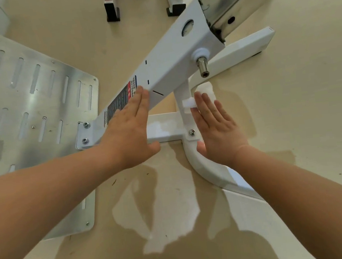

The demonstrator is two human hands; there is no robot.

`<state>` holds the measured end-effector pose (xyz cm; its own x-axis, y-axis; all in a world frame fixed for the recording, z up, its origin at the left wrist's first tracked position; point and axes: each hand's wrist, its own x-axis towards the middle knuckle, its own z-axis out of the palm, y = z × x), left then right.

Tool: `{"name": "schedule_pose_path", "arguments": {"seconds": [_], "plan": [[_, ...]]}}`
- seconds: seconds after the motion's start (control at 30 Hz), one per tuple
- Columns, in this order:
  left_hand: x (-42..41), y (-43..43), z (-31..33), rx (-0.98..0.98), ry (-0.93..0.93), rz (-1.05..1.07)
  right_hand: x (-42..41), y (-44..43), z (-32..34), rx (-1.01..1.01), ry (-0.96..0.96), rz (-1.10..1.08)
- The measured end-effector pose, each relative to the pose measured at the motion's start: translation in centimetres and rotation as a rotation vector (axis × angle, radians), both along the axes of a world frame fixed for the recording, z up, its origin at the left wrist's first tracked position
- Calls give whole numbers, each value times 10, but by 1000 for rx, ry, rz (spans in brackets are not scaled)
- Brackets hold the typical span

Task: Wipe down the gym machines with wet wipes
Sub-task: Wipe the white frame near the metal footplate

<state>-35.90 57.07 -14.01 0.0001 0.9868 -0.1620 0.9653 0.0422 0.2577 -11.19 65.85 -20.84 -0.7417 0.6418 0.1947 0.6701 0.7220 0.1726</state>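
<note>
A white gym machine frame slants from lower left to upper right, with a warning label on its side. My left hand lies flat with straight fingers against that slanted beam, over the label. My right hand presses a white wet wipe with straight fingers against the white upright post below the beam. The wipe sticks out past my fingertips, and a fold of it shows by the index finger.
A slotted metal foot plate lies at the left. A steel pin juts from the beam above the wipe. A curved white base tube runs below my right hand. Black-capped machine feet stand at the top. The beige floor has worn patches.
</note>
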Motion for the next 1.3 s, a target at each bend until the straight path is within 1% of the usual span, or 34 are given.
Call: {"name": "schedule_pose_path", "arguments": {"seconds": [0.07,0.17,0.23,0.43,0.53,0.6,0.67,0.73,0.87,0.93,1.0,1.07,1.17,1.2,1.23,1.3], "plan": [[4,-2,-2,18,-32,16,-10,1,4,12,46,-17],[14,2,-3,61,-65,42,-27,11,8,62,31,70],[18,4,-4,80,-74,49,-32,18,4,102,23,86],[13,3,-3,52,-99,30,-42,33,-20,171,25,75],[11,2,-2,31,-100,21,-38,30,-39,147,-54,71],[8,2,-1,20,-104,8,-29,24,-53,90,-155,76],[6,2,2,23,-98,-10,-21,20,-59,36,-208,57],[5,4,2,25,-90,-23,-23,22,-55,40,-198,69],[6,3,-1,36,-73,-32,-43,31,-29,147,-67,118],[6,3,-3,47,-72,-25,-46,35,-26,159,-39,134],[5,4,-3,45,-68,-23,-41,34,-35,142,-87,139],[2,4,-4,41,-71,-29,-30,30,-50,60,-187,123],[-3,3,-4,23,-81,-33,-18,21,-63,-212,-380,92],[-4,3,-4,16,-81,-36,-15,19,-63,-287,-416,79],[-5,3,-5,13,-82,-39,-15,19,-61,-317,-399,87],[-4,3,-6,29,-88,-39,-21,18,-50,-212,-283,149]]}}
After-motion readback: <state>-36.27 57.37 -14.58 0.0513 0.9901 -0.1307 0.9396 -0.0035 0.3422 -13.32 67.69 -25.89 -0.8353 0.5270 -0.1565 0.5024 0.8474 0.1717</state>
